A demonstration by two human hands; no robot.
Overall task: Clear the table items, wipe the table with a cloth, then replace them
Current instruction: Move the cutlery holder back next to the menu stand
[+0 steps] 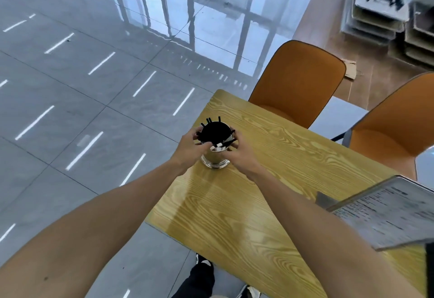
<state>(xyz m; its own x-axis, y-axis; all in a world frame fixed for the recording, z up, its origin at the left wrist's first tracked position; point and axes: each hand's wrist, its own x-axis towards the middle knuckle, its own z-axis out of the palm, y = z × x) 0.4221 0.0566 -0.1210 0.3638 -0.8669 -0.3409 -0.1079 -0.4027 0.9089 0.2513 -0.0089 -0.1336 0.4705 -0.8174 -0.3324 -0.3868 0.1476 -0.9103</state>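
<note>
Both hands, left hand and right hand, clamp fingers around the metal cup at the bench 10 o'clock corner; lift vertically, keeping contents upright.

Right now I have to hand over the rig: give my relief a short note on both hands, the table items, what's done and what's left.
Left hand and right hand: both wrapped around the metal cup of black sticks, which stands upright near the far-left corner of the wooden table.
Menu stand: on the table's right side.
Done: can't tell whether wiping has happened; no cloth is in view.
Left: check the stage, then either clear both items and wipe, or finish replacing them.
</note>
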